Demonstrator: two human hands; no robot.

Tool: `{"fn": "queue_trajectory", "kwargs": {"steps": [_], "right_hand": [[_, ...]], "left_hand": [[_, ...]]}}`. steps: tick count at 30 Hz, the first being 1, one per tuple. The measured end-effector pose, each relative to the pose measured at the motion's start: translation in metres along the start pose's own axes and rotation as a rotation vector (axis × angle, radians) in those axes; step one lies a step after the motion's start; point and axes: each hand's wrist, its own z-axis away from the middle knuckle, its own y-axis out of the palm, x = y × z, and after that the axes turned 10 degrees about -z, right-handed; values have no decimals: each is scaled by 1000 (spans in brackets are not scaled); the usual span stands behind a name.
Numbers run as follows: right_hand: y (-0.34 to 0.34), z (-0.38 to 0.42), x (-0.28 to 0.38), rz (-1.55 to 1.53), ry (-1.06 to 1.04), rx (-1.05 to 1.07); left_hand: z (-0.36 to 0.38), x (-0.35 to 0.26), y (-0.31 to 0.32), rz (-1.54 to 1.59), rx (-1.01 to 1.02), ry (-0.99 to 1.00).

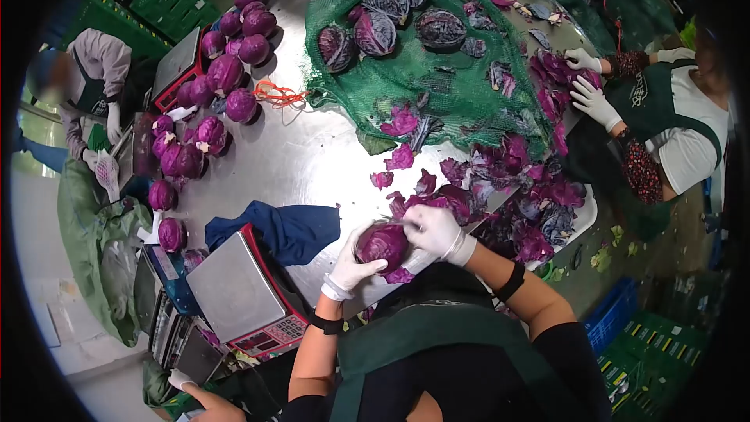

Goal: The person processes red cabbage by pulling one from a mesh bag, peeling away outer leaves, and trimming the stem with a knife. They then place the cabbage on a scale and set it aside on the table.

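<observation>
A round red cabbage [382, 244] is held over the near edge of the metal table. My left hand [351, 264], in a white glove, wraps round its left side and underside. My right hand [437, 231], also gloved, is closed at the cabbage's upper right, fingers pinched together. What lies in that pinch is blurred and I cannot make it out. A loose purple leaf [400, 275] lies just below the cabbage. Beyond my right hand are heaped torn cabbage leaves [469, 202].
A red-framed scale [238, 289] and a blue cloth [301, 230] lie to the left. Several peeled cabbages [225, 73] line the far left edge. A green net [430, 86] bears unpeeled cabbages [375, 33]. Co-workers stand around; a gloved hand [598, 104] works at right.
</observation>
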Motion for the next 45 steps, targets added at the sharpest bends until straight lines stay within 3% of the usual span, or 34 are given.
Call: {"fn": "queue_trajectory", "kwargs": {"steps": [2,4,6,7,8,10,11,12,15,16,18,20,21,22,24,25,26,28,29,30,32,35,36,38,40,42,44,45], "right_hand": [[-7,-10,-24,-202,142,-47],[-12,-11,-46,22,263,43],[-1,0,-56,76,298,66],[4,8,-62,-17,306,53],[7,13,-64,-107,311,37],[9,20,-54,-275,329,-10],[8,22,-50,-284,297,-46],[8,24,-49,-293,264,-79],[-4,22,-73,-432,510,-241],[-6,22,-96,-385,569,-306],[-30,11,-55,-576,731,-262],[-26,15,-21,-546,463,-2],[-14,20,-18,-487,333,121],[-2,25,-12,-219,183,89],[1,23,0,-88,215,168],[13,27,-11,-111,177,153],[12,28,-17,-110,177,152],[1,29,-33,-112,145,88],[-8,26,-41,-211,222,-30],[-15,23,-45,-102,319,-137],[-25,23,-27,-221,410,18],[-11,22,13,-238,329,199],[3,27,12,-70,164,139],[15,32,7,44,200,89],[17,37,-9,-77,247,127],[2,34,-29,-273,233,-12],[-11,37,-51,-160,375,71],[-12,34,-41,-88,378,147]], "left_hand": [[1,-13,4,-84,54,98],[-1,-7,-2,-196,60,-6],[-12,-4,-6,-700,-89,251],[-18,1,-5,-788,-158,305],[-16,3,1,-786,-166,307],[-6,9,15,-560,-268,92],[-7,14,23,-680,-264,158],[-5,11,33,-768,-269,101],[-5,23,32,-678,-331,49],[-3,21,23,-612,-241,30],[0,20,19,-544,-166,11],[9,23,21,-519,-119,-32],[11,16,26,-656,-128,75],[9,20,31,-758,-176,154],[8,11,43,-533,-239,143],[10,32,42,-540,-376,-24],[9,33,42,-403,-425,-46],[9,40,36,-255,-416,-90],[10,40,35,-100,-413,-135],[9,40,36,-94,-425,-132],[14,35,40,-590,-492,1],[3,32,50,-816,-563,216],[-2,30,52,-896,-563,309],[-2,25,47,-636,-401,90],[-1,46,37,-788,-456,314],[1,51,30,-755,-442,331],[7,64,29,-559,-418,192],[7,55,32,-633,-443,243]]}}
